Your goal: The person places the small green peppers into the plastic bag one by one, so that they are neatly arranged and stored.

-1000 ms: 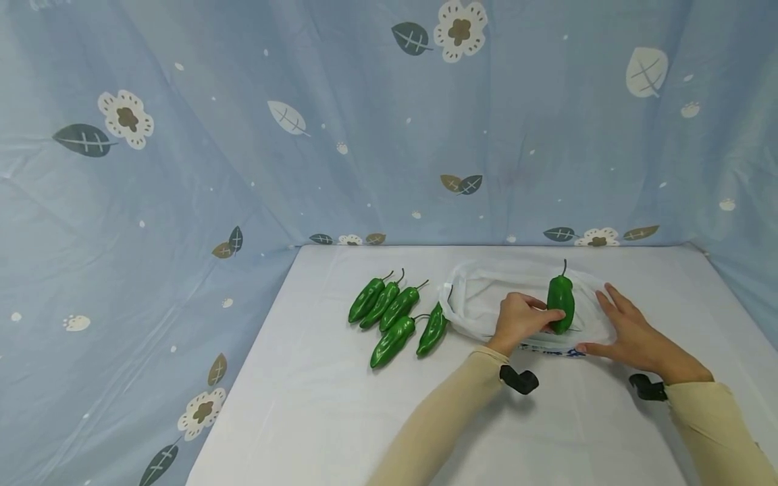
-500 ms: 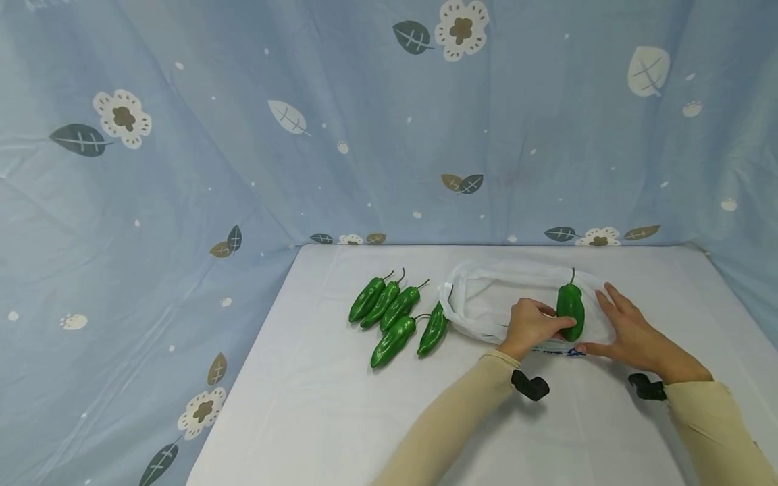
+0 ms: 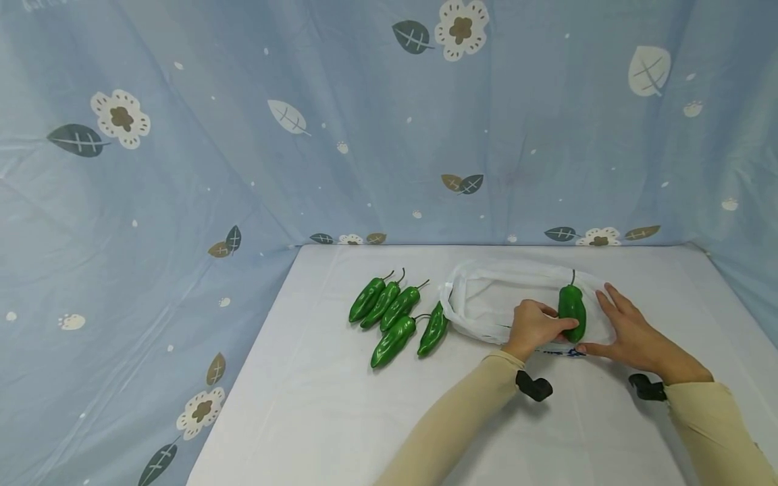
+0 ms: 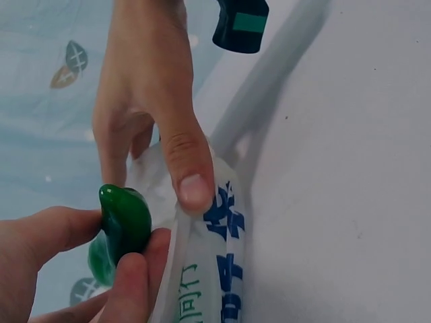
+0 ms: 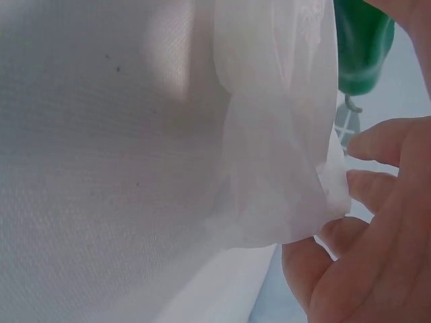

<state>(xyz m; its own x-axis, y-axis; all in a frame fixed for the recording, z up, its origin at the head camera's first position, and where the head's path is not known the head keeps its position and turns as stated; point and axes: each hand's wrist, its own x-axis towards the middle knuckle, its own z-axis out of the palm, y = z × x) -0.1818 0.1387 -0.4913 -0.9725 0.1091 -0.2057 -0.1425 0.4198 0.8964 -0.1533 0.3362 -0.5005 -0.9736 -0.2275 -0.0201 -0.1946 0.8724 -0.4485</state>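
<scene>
My left hand pinches a green pepper between thumb and fingers, stem upward, over the mouth of a white plastic bag. In the left wrist view the pepper's tip shows between the fingertips, beside the bag's side with blue and green lettering. My right hand spreads across the bag's right end. Its thumb lies against the near rim, the other fingers reaching to the far side. In the right wrist view these fingers lie beside the thin bag edge.
Several green peppers lie grouped on the white tablecloth left of the bag. One of them, a pepper, lies against the bag's left end. A blue patterned curtain stands behind and to the left.
My left hand has moved right and slightly nearer, bringing the held pepper closer to my right hand. The right hand and the peppers on the cloth have stayed in place.
</scene>
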